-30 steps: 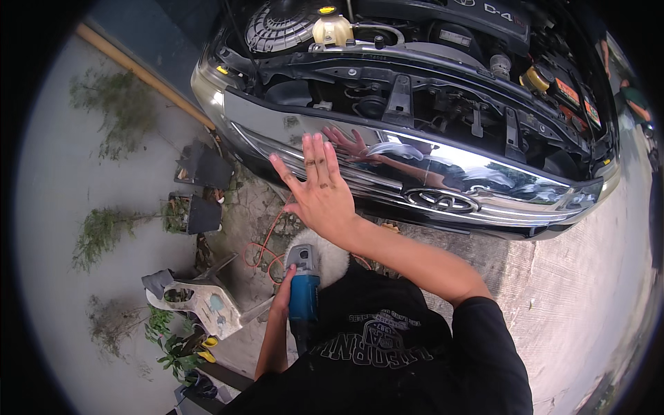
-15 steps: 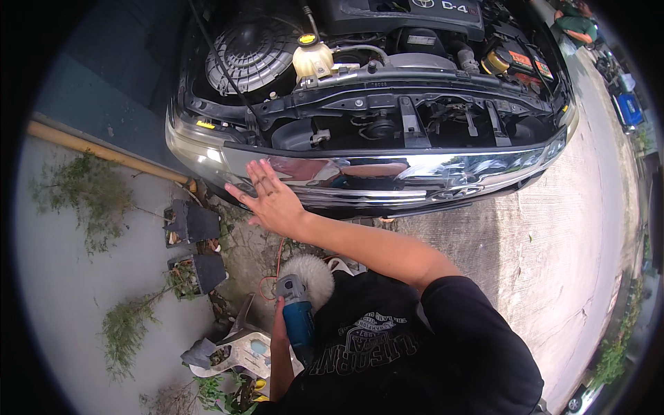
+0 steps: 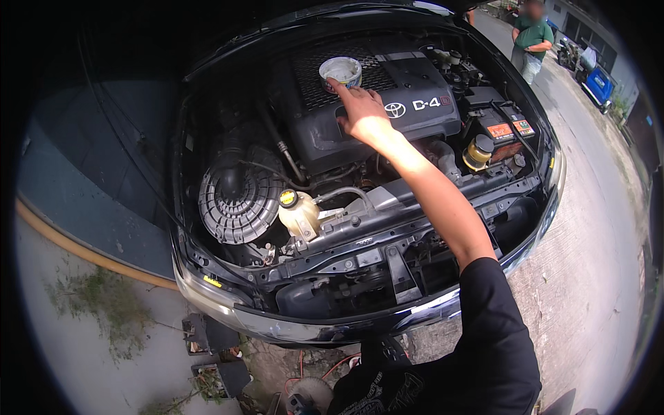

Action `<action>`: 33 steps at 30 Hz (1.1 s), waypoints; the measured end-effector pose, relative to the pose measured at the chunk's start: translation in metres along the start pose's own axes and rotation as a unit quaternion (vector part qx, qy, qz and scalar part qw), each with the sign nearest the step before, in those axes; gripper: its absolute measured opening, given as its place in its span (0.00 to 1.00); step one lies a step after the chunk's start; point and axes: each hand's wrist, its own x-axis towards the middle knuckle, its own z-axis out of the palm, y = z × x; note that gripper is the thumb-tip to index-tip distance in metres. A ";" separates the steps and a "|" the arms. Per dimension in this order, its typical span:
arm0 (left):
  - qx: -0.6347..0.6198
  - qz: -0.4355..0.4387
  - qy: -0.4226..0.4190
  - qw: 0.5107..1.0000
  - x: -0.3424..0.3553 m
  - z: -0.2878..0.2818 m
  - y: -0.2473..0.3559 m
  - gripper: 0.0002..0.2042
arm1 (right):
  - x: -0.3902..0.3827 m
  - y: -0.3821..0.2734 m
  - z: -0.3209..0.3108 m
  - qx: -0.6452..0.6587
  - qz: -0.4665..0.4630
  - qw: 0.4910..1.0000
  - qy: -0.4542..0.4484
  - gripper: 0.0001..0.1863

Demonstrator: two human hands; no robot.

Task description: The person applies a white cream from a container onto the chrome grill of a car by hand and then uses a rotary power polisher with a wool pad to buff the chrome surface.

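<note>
My right hand (image 3: 360, 111) reaches over the black engine cover (image 3: 415, 124), fingers apart, with the fingertips at the near rim of a small round whitish tub (image 3: 340, 68) sitting on that cover. I cannot tell whether they touch it. At the bottom edge, beside my black shirt, part of the grey power polisher (image 3: 299, 403) with its fluffy white pad (image 3: 315, 389) shows. My left hand is out of sight. The cream coolant bottle (image 3: 299, 218), a round grey air housing (image 3: 235, 211) and the battery (image 3: 510, 135) surround my forearm in the open engine bay.
The chrome front edge (image 3: 332, 332) runs below. At left are a grey wall (image 3: 83, 346), an orange pipe (image 3: 97, 254) and potted plants (image 3: 207, 332). An orange cord lies on the concrete (image 3: 567, 290). A person in green (image 3: 531, 38) stands at upper right, near a blue vehicle (image 3: 596, 86).
My right hand has moved from over the front panel far forward to the tub on the engine cover. The view has shifted over the engine bay, and my left hand has left view.
</note>
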 end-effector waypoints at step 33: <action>-0.003 -0.029 0.080 0.996 0.027 0.052 0.051 0.37 | 0.141 0.107 0.055 -0.070 -0.044 0.988 -0.133 0.61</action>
